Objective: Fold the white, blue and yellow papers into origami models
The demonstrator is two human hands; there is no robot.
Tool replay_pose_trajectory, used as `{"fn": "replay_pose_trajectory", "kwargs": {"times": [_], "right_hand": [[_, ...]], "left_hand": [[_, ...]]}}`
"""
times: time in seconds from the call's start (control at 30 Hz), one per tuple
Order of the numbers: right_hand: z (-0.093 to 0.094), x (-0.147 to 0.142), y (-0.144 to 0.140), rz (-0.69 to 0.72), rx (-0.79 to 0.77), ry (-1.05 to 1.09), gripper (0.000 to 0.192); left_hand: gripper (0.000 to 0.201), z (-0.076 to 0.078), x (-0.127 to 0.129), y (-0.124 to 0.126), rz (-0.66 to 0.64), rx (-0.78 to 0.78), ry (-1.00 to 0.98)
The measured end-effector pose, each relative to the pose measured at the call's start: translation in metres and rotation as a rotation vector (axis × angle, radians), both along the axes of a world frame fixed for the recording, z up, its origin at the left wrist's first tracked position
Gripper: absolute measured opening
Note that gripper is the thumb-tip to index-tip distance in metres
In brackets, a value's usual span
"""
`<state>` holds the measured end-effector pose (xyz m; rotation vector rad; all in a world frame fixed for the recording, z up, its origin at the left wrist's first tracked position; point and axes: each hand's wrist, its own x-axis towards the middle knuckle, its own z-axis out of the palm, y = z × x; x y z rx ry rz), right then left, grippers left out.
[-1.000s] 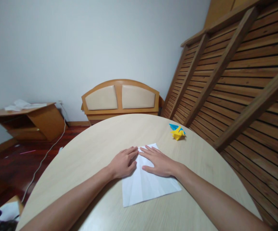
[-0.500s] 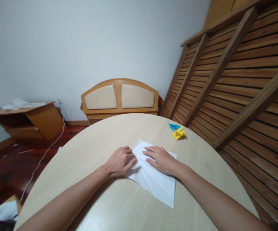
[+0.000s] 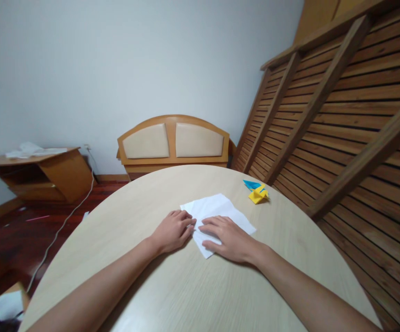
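1. We sit at a round, pale wooden tabletop in a room with a grey wall, a slatted wooden frame on the right and a padded headboard beyond the far edge.
2. Our left hand lies flat, fingers loosely curled, its fingertips pressing the near left edge of the white paper.
3. Our right hand rests flat and spread on the paper's near corner, nearly touching the left; neither grips anything.
4. The paper lies creased mid-table; we judge a fold is being flattened, and next calls for firm, even pressure along the crease.
5. Small blue and yellow folded figures sit apart, farther right.
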<state>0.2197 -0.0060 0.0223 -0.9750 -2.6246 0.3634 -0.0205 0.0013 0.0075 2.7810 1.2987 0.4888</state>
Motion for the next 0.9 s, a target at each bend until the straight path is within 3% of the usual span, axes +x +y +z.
{"fn": "replay_pose_trajectory", "kwargs": {"times": [0.13, 0.27, 0.6, 0.73, 0.9], "right_hand": [[-0.005, 0.005, -0.002, 0.041, -0.118, -0.051, 0.071], [-0.007, 0.013, 0.003, 0.048, -0.147, -0.083, 0.075], [0.006, 0.022, -0.001, 0.065, -0.052, -0.087, 0.049], [0.004, 0.025, 0.000, 0.090, -0.053, -0.098, 0.050], [0.002, 0.019, 0.001, 0.098, 0.000, -0.092, 0.035]], "left_hand": [[0.031, -0.001, -0.004, 0.002, -0.025, 0.019, -0.049], [0.037, -0.005, -0.008, 0.002, -0.066, -0.036, -0.086], [0.037, 0.007, -0.005, -0.001, -0.043, -0.012, 0.029], [0.036, 0.005, -0.004, -0.001, -0.046, -0.013, 0.002], [0.040, -0.001, -0.004, -0.001, -0.075, -0.024, -0.036]]}}
